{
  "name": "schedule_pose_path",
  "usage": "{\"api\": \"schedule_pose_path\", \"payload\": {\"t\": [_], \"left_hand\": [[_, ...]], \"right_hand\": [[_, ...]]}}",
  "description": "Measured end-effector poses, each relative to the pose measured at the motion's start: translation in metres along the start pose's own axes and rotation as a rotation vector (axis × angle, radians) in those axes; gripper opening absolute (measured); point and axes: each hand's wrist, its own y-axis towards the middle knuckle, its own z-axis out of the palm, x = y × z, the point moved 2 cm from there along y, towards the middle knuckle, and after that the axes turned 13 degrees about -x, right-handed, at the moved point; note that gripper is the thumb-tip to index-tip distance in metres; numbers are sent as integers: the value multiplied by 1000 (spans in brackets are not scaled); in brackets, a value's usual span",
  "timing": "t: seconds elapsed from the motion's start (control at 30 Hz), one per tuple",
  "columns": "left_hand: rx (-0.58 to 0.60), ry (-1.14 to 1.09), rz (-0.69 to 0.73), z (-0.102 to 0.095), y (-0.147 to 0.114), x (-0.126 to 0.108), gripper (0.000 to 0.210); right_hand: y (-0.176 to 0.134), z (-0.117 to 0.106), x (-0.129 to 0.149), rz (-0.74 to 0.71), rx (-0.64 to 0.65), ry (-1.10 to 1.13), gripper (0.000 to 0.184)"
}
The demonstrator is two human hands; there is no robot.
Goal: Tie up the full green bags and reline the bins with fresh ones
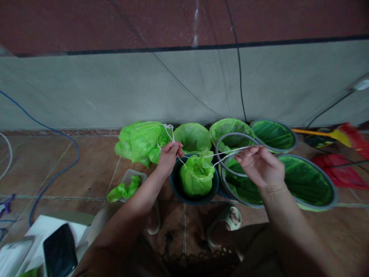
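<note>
A green plastic trash bag (197,179) sits gathered inside a dark blue bin (175,184), its mouth drawn together. White drawstrings (221,156) run from the bag out to both sides. My left hand (170,154) is closed on the string at the left, just above the bin's rim. To the right, my right hand (261,163) has its fingers curled on the other end, holding the string stretched. A full green bag (141,142) with a tied white string lies against the wall, behind my left hand.
Green-lined bins (308,181) stand on the right, with a loose grey ring (220,144) among them. A red dustpan (340,171) lies further right. At lower left are a small container (138,174), a phone (60,250) and a blue cable (76,148).
</note>
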Motion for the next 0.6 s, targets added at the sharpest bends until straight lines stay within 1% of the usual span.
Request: {"api": "schedule_pose_path", "payload": {"t": [0.1,0.2,0.27,0.33,0.4,0.5,0.6], "left_hand": [[22,28,-15,2,-2,4,28],[71,117,13,6,-6,9,29],[101,176,34,8,-8,12,29],[119,220,38,8,-9,16,28],[137,279,28,7,-9,22,27],[204,416,-25,8,-14,38,26],[275,521,-100,11,-24,57,26]], "right_hand": [[0,2,-6,-3,15,-50,27],[-1,6,-11,21,84,10,24],[-2,9,-12,61,144,73,21],[-3,13,-14,131,188,79,20],[-5,17,-21,232,210,7,23],[-8,23,-41,369,225,-222,31],[-10,27,-65,428,237,-455,39]]}}
